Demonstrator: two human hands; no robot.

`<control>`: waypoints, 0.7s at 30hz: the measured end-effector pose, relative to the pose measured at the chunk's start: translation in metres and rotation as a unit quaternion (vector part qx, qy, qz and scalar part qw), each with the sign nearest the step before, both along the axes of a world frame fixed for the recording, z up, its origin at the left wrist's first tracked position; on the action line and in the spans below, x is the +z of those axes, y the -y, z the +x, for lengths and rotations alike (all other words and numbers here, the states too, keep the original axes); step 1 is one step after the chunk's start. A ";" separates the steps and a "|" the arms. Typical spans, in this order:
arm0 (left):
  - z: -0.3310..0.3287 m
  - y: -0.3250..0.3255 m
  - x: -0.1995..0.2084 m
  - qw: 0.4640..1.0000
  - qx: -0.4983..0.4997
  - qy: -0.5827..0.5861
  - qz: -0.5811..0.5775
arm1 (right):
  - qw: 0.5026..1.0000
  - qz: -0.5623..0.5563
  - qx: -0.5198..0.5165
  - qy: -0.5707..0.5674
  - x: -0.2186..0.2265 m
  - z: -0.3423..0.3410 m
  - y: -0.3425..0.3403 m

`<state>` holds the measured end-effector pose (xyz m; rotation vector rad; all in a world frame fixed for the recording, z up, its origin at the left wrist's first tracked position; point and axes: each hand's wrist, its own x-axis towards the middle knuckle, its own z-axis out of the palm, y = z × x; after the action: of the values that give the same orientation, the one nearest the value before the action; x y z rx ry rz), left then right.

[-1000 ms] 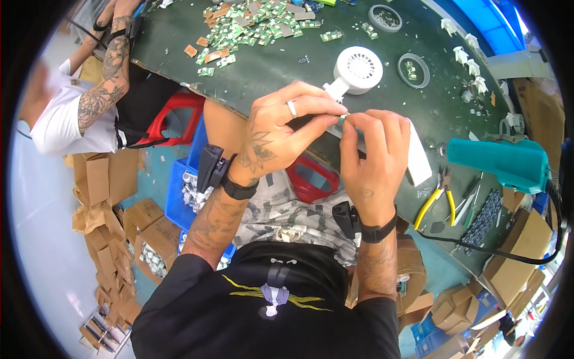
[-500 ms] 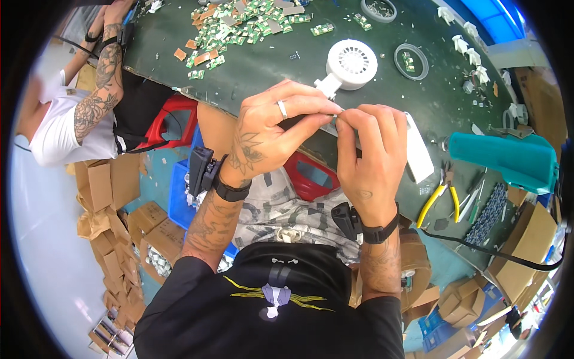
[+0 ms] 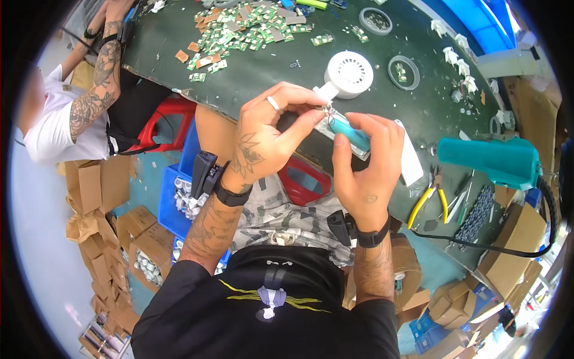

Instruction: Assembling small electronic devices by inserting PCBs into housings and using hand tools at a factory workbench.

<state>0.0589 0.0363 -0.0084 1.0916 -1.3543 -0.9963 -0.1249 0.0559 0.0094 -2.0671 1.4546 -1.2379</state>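
A white handheld fan [image 3: 349,73] lies on the bench, its round grille facing up and its handle opened toward me. In the handle rests a teal cylindrical battery [image 3: 350,133], with thin wires [image 3: 329,111] at the end nearest the fan head. My left hand [image 3: 272,125] is closed, thumb and fingertips pinching at those wires; the exact contact is partly hidden. My right hand [image 3: 373,161] has its thumb and index finger on either side of the battery. Beside my right hand lies a long white handle cover [image 3: 412,157].
Green circuit boards [image 3: 239,30] are heaped at the far left. Two grey rings [image 3: 404,73] lie beyond the fan. Right of me are yellow-handled pliers [image 3: 426,206], a teal heat gun-like tool [image 3: 487,160] with a black cable, and cardboard boxes [image 3: 514,239]. Another person's arm [image 3: 95,90] is at left.
My right hand has moved away from my left fingertips and down onto the battery, which now shows in the handle. My left hand stays pinched near the wires. The view shifted slightly.
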 end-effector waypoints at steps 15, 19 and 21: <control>0.007 -0.003 0.002 0.998 -0.058 0.004 0.017 | 0.996 -0.050 -0.012 -0.075 0.007 0.015 -0.001; 0.007 -0.001 0.000 0.996 -0.054 -0.051 0.045 | 0.994 -0.066 -0.003 -0.083 0.005 0.021 0.007; 0.009 -0.002 0.004 0.995 -0.064 -0.053 0.047 | 0.994 -0.068 -0.008 -0.084 0.004 0.020 0.007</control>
<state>0.0678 0.0385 -0.0043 1.0166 -1.3149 -1.2055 -0.1049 0.0486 0.0129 -2.3034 1.4978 -1.2246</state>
